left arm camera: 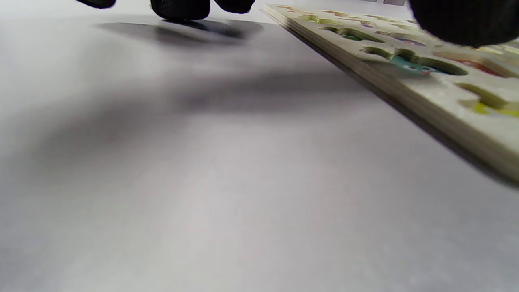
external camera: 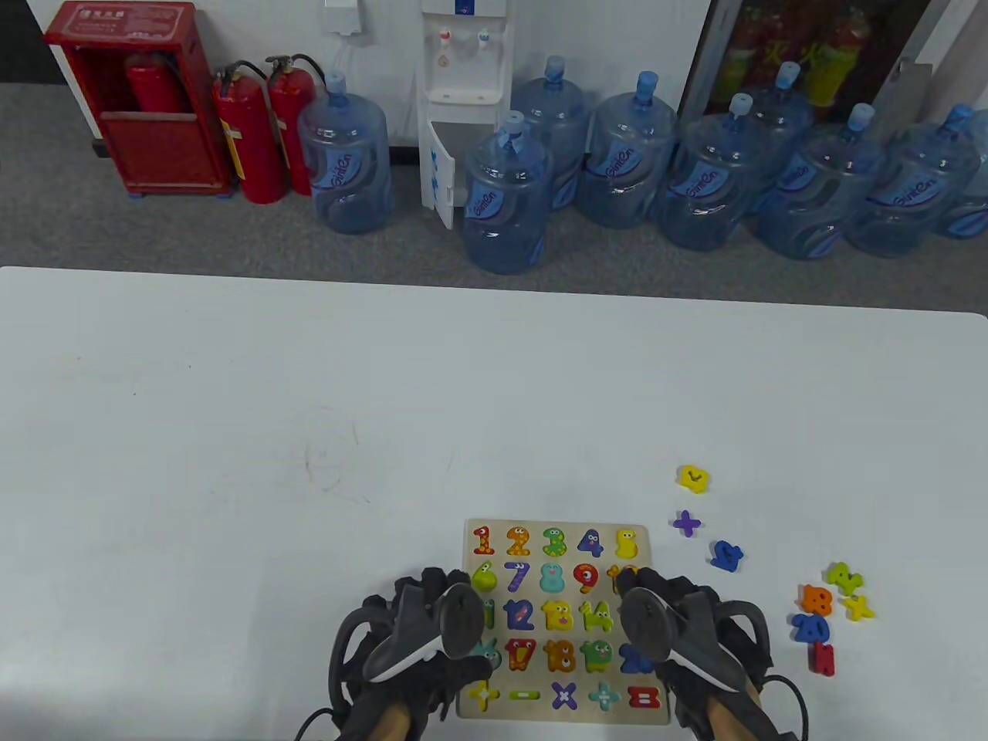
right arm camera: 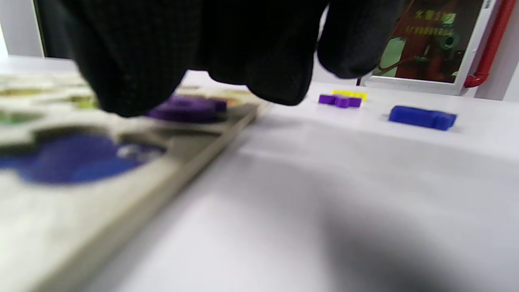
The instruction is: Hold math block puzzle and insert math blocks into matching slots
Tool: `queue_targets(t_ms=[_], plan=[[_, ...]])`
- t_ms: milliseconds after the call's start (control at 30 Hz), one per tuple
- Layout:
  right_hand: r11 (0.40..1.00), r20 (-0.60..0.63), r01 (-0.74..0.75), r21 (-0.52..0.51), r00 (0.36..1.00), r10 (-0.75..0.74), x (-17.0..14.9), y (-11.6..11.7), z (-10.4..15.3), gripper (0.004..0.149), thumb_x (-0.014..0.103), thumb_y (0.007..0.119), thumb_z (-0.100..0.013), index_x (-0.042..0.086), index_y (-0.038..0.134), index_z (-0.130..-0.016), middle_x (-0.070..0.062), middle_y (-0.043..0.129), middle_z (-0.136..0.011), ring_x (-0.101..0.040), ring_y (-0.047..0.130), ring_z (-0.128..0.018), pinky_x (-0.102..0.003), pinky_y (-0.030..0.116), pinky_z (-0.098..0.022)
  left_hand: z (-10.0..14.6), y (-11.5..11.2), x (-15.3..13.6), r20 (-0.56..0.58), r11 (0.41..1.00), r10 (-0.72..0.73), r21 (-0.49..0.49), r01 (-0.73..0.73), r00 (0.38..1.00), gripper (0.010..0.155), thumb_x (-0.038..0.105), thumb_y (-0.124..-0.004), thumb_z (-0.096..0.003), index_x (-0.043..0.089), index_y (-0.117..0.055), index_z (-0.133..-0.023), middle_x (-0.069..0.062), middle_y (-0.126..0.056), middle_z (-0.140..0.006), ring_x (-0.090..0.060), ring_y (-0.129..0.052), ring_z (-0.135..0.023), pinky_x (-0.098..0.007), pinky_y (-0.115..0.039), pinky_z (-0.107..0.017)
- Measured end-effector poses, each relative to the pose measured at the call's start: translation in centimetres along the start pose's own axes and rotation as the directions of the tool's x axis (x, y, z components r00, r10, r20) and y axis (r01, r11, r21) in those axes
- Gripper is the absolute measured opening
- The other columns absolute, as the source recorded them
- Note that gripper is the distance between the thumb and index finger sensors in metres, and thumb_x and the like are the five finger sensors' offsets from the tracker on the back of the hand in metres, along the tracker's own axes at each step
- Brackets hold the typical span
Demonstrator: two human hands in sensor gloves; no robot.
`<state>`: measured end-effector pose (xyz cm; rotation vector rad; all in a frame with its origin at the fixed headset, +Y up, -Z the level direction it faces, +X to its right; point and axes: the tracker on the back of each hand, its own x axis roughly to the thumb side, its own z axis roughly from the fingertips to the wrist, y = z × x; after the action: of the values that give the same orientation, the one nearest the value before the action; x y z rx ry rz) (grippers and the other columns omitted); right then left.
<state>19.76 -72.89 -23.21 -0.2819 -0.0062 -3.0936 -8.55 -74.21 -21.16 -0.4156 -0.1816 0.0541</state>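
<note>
Nearest, left hand [external camera: 421, 629] and right hand [external camera: 679, 629] are laid over the puzzle board [external camera: 656, 704]; grips cannot be told. The board is best pinned flat before loose blocks [external camera: 817, 627] are fetched.

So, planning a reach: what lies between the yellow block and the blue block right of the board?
The purple plus block, seen in the table view.

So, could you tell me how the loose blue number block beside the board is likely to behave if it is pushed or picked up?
The blue block looks flat and low with squared edges, so it would probably slide on the white table rather than roll or tip. It appears rigid, likely wood like the puzzle board. Being so thin, it may need a pinch at its edges.
</note>
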Motion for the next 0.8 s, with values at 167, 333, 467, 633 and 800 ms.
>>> queue_targets(t_ms=[167, 333, 467, 633, 800], plan=[[0.995, -0.188, -0.043, -0.087, 0.982, 0.026, -4.8, -1.0, 1.1, 0.064, 0.034, 0.081, -0.029, 0.03, 0.068, -0.091, 0.001, 0.069, -0.097, -0.023, 0.08, -0.082, -0.044, 0.07, -0.064, 0.1, -0.1, 0.1, 0.002, 1.0, -0.014, -0.01, 0.014, 1.0, 0.096, 0.065, -0.073, -0.0303, 0.025, -0.031, -0.107, -0.008, -0.031, -0.113, -0.048, -0.043, -0.106, -0.073, -0.05, -0.07], [0.992, -0.315, 0.012, 0.128, 0.949, 0.029, -9.5, 0.3, 1.9, 0.076, 0.034, 0.079, -0.03, 0.026, 0.049, -0.1, -0.005, 0.047, -0.105, -0.031, 0.065, -0.091, -0.047, 0.063, -0.067, 0.3, 0.0, 0.2, 0.009, 1.0, -0.017, 0.004, 0.017, 1.0, 0.096, 0.065, -0.073, -0.0302, 0.025, -0.031, -0.107, -0.008, -0.031, -0.113, -0.048, -0.043, -0.106, -0.073, -0.05, -0.07], [0.992, -0.436, -0.039, 0.12, 0.895, 0.088, -11.5, 0.6, 1.9, 0.076, 0.03, 0.078, -0.031, 0.02, 0.048, -0.099, -0.013, 0.046, -0.103, -0.037, 0.066, -0.088, -0.046, 0.067, -0.061, 0.4, 0.0, 0.2, 0.009, 1.0, -0.017, 0.001, 0.017, 1.0, 0.097, 0.065, -0.073, -0.0303, 0.024, -0.029, -0.107, -0.009, -0.03, -0.113, -0.048, -0.043, -0.106, -0.073, -0.05, -0.07], [0.955, -0.542, -0.089, 0.283, 0.807, 0.235, -12.1, 2.1, 1.4, 0.078, 0.033, 0.076, -0.032, 0.018, 0.043, -0.101, -0.021, 0.038, -0.103, -0.048, 0.064, -0.091, -0.048, 0.071, -0.059, 0.4, 0.0, 0.2, 0.011, 1.0, -0.017, -0.004, 0.017, 1.0, 0.097, 0.064, -0.072, -0.0304, 0.024, -0.029, -0.107, -0.009, -0.03, -0.112, -0.048, -0.043, -0.106, -0.073, -0.05, -0.07], [0.947, -0.579, -0.061, 0.315, 0.778, 0.243, -12.7, 2.7, 1.6, 0.075, 0.038, 0.074, -0.031, 0.019, 0.05, -0.1, -0.02, 0.051, -0.1, -0.036, 0.076, -0.081, -0.04, 0.076, -0.052, 0.3, -0.1, 0.2, 0.014, 1.0, -0.012, -0.009, 0.012, 1.0, 0.096, 0.064, -0.072, -0.0306, 0.024, -0.03, -0.107, -0.009, -0.03, -0.112, -0.048, -0.043, -0.106, -0.073, -0.05, -0.07]])
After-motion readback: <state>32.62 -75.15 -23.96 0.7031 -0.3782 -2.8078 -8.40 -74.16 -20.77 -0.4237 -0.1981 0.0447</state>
